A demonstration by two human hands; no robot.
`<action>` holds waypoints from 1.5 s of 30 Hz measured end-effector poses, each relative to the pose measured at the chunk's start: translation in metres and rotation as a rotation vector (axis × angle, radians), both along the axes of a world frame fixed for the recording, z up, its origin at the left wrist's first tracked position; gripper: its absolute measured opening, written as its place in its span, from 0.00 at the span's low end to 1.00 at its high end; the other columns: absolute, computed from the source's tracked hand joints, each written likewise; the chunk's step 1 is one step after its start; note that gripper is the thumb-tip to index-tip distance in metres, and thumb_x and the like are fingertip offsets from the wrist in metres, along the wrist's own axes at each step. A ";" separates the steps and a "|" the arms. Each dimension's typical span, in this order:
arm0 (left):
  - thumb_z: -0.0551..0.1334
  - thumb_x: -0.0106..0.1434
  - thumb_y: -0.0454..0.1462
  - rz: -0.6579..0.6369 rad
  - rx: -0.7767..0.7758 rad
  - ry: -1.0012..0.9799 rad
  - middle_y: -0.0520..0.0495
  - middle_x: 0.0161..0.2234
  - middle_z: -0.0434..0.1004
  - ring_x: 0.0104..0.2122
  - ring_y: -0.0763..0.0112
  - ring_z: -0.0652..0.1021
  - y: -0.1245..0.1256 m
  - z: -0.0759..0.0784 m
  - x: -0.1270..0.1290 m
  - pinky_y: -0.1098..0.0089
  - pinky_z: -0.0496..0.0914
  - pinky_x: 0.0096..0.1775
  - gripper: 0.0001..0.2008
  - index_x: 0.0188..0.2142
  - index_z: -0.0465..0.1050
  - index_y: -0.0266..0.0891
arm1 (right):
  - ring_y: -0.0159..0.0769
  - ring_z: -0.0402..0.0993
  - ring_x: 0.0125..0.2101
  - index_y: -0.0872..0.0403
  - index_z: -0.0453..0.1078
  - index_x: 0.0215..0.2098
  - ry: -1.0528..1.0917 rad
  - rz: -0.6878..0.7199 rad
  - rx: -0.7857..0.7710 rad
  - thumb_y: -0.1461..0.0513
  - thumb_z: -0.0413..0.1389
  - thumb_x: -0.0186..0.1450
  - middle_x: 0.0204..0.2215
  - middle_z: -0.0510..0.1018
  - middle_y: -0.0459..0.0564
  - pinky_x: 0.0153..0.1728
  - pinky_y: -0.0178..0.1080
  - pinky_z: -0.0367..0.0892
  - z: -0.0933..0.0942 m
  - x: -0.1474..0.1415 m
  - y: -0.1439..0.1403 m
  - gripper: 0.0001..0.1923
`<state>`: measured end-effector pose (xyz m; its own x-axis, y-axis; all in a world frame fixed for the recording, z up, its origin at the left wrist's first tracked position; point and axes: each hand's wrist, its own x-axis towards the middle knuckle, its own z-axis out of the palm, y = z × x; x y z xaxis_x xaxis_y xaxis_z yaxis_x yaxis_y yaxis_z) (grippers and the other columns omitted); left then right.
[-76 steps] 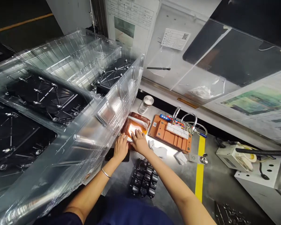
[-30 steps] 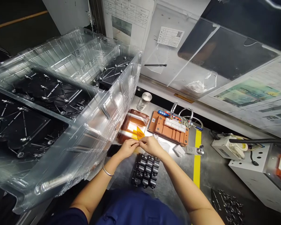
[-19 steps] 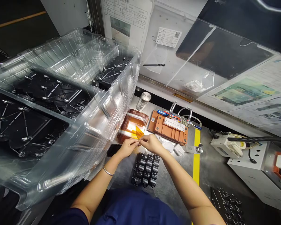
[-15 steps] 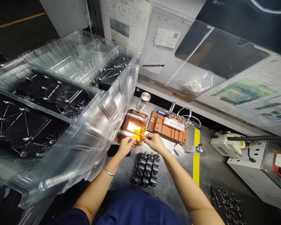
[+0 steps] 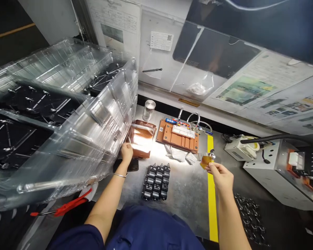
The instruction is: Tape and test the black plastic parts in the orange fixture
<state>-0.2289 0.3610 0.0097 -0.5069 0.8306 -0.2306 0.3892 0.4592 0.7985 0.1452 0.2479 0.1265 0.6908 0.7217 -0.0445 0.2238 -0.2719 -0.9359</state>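
My right hand [image 5: 221, 177] is at the right, over the yellow tape line, with thumb and finger pinching a small square of amber film [image 5: 205, 162]. Below a small metal piece [image 5: 211, 154] hangs this film. My left hand [image 5: 126, 152] is closed at the left edge of a shiny brown block [image 5: 143, 139], beside the clear trays; a thin pale strip shows at its fingertips, and what it grips is unclear. A black ribbed part [image 5: 156, 182] lies on the metal table between my arms. Under my left wrist is a dark phone-like slab [image 5: 133, 165].
Stacked clear plastic trays [image 5: 101, 118] with black parts fill the left. An orange fixture [image 5: 178, 137] with hoses, white wipes [image 5: 177, 152] and a lidded jar [image 5: 149, 110] stand at the back. White equipment [image 5: 273, 173] and more black parts [image 5: 250, 218] are at the right.
My hands have parted: the right has gone right with the amber film, the left has moved left to the brown block's edge. Yellow film no longer shows over the block. The view has shifted.
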 end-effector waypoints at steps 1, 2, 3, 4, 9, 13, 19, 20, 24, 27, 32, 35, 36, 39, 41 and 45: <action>0.54 0.60 0.33 -0.004 -0.015 0.038 0.38 0.32 0.76 0.37 0.59 0.77 0.000 0.002 0.000 0.63 0.68 0.42 0.06 0.33 0.69 0.34 | 0.36 0.74 0.22 0.57 0.73 0.24 -0.026 0.038 -0.014 0.51 0.63 0.45 0.20 0.77 0.51 0.24 0.37 0.72 0.000 0.002 -0.006 0.18; 0.55 0.61 0.34 0.002 -0.035 0.081 0.36 0.33 0.77 0.38 0.58 0.77 -0.002 0.005 0.001 0.62 0.67 0.42 0.07 0.35 0.69 0.33 | 0.37 0.75 0.22 0.57 0.73 0.25 -0.057 0.071 -0.030 0.50 0.62 0.46 0.20 0.77 0.51 0.25 0.37 0.72 -0.001 0.003 -0.010 0.19; 0.56 0.61 0.36 0.010 -0.060 0.126 0.35 0.34 0.77 0.38 0.56 0.77 -0.004 0.007 0.003 0.61 0.67 0.42 0.09 0.39 0.69 0.33 | 0.37 0.75 0.23 0.57 0.73 0.26 -0.092 0.101 -0.046 0.49 0.61 0.47 0.21 0.77 0.51 0.26 0.38 0.71 -0.003 0.004 -0.014 0.19; 0.57 0.62 0.38 0.025 -0.083 0.165 0.34 0.35 0.77 0.39 0.55 0.77 -0.007 0.009 0.007 0.61 0.68 0.42 0.12 0.43 0.68 0.32 | 0.38 0.75 0.23 0.57 0.73 0.26 -0.132 0.128 -0.062 0.49 0.60 0.48 0.22 0.78 0.52 0.26 0.38 0.71 -0.004 0.003 -0.017 0.19; 0.54 0.65 0.43 0.147 -0.132 0.246 0.30 0.37 0.76 0.42 0.49 0.77 -0.026 0.016 0.023 0.56 0.68 0.43 0.25 0.55 0.56 0.29 | 0.36 0.74 0.25 0.55 0.74 0.31 -0.344 0.346 -0.083 0.52 0.53 0.57 0.26 0.79 0.51 0.28 0.36 0.71 -0.007 0.009 -0.025 0.16; 0.61 0.60 0.42 0.137 -0.112 0.392 0.30 0.41 0.74 0.44 0.45 0.75 -0.029 0.024 0.039 0.51 0.67 0.45 0.31 0.57 0.54 0.28 | 0.36 0.75 0.29 0.53 0.74 0.33 -0.553 0.581 -0.022 0.58 0.50 0.63 0.30 0.79 0.50 0.32 0.37 0.70 -0.008 0.028 -0.025 0.12; 0.59 0.59 0.36 -0.531 0.266 0.238 0.39 0.40 0.75 0.45 0.58 0.75 0.002 0.052 0.161 0.61 0.67 0.50 0.12 0.43 0.71 0.38 | 0.36 0.74 0.33 0.51 0.75 0.35 -0.670 0.916 -0.069 0.64 0.49 0.65 0.30 0.78 0.49 0.32 0.36 0.68 0.000 0.047 -0.010 0.12; 0.60 0.58 0.37 -0.754 0.300 0.135 0.41 0.39 0.76 0.44 0.59 0.75 0.008 0.056 0.189 0.63 0.67 0.50 0.10 0.40 0.73 0.40 | 0.36 0.74 0.33 0.50 0.75 0.36 -0.651 0.945 -0.060 0.64 0.49 0.66 0.30 0.78 0.49 0.32 0.36 0.68 0.001 0.049 -0.006 0.12; 0.53 0.65 0.44 -1.455 0.148 -0.309 0.44 0.33 0.80 0.34 0.66 0.79 0.034 0.066 0.283 0.70 0.72 0.38 0.16 0.35 0.77 0.39 | 0.35 0.73 0.33 0.51 0.74 0.37 -0.484 0.840 0.073 0.63 0.49 0.67 0.30 0.78 0.49 0.35 0.36 0.68 0.002 0.068 0.007 0.11; 0.52 0.66 0.42 -1.535 0.167 -0.200 0.43 0.32 0.80 0.32 0.66 0.78 0.058 0.065 0.339 0.71 0.71 0.36 0.17 0.34 0.77 0.36 | 0.34 0.73 0.32 0.52 0.73 0.35 -0.370 0.630 0.110 0.62 0.50 0.67 0.30 0.77 0.49 0.34 0.35 0.68 -0.005 0.088 0.010 0.09; 0.49 0.61 0.24 -1.478 0.257 0.477 0.31 0.48 0.72 0.43 0.59 0.77 0.104 0.056 0.434 0.65 0.69 0.44 0.19 0.49 0.70 0.29 | 0.34 0.73 0.30 0.52 0.73 0.33 -0.295 0.611 0.084 0.61 0.51 0.66 0.28 0.77 0.49 0.31 0.35 0.69 -0.016 0.093 0.005 0.09; 0.46 0.59 0.20 -1.529 0.211 0.579 0.26 0.47 0.71 0.45 0.55 0.76 0.127 0.052 0.465 0.61 0.69 0.44 0.23 0.51 0.67 0.24 | 0.33 0.73 0.29 0.52 0.74 0.34 -0.250 0.736 0.058 0.62 0.51 0.66 0.27 0.77 0.47 0.31 0.35 0.68 -0.017 0.082 0.001 0.09; 0.46 0.59 0.19 -1.548 0.211 0.571 0.26 0.46 0.72 0.45 0.54 0.76 0.132 0.051 0.469 0.60 0.69 0.44 0.22 0.49 0.68 0.23 | 0.33 0.73 0.29 0.51 0.74 0.34 -0.235 0.782 0.042 0.63 0.51 0.66 0.27 0.76 0.47 0.31 0.34 0.67 -0.017 0.079 0.000 0.10; 0.48 0.59 0.20 -1.616 0.226 0.544 0.28 0.45 0.73 0.46 0.55 0.76 0.135 0.047 0.467 0.61 0.69 0.46 0.20 0.46 0.70 0.26 | 0.32 0.72 0.30 0.51 0.75 0.36 -0.197 0.890 0.003 0.63 0.51 0.67 0.28 0.77 0.47 0.33 0.35 0.66 -0.015 0.075 0.003 0.10; 0.49 0.60 0.20 -1.655 0.228 0.554 0.29 0.45 0.73 0.47 0.57 0.75 0.127 0.047 0.459 0.62 0.69 0.46 0.19 0.46 0.70 0.28 | 0.32 0.72 0.31 0.51 0.75 0.37 -0.182 0.938 -0.004 0.63 0.51 0.67 0.29 0.77 0.47 0.34 0.35 0.66 -0.012 0.074 0.009 0.10; 0.53 0.63 0.26 -1.636 0.189 0.415 0.30 0.55 0.67 0.52 0.59 0.72 0.102 0.059 0.421 0.63 0.68 0.49 0.18 0.53 0.65 0.30 | 0.32 0.73 0.31 0.52 0.75 0.34 -0.098 0.944 0.063 0.62 0.53 0.65 0.28 0.77 0.47 0.34 0.35 0.67 -0.010 0.077 0.031 0.09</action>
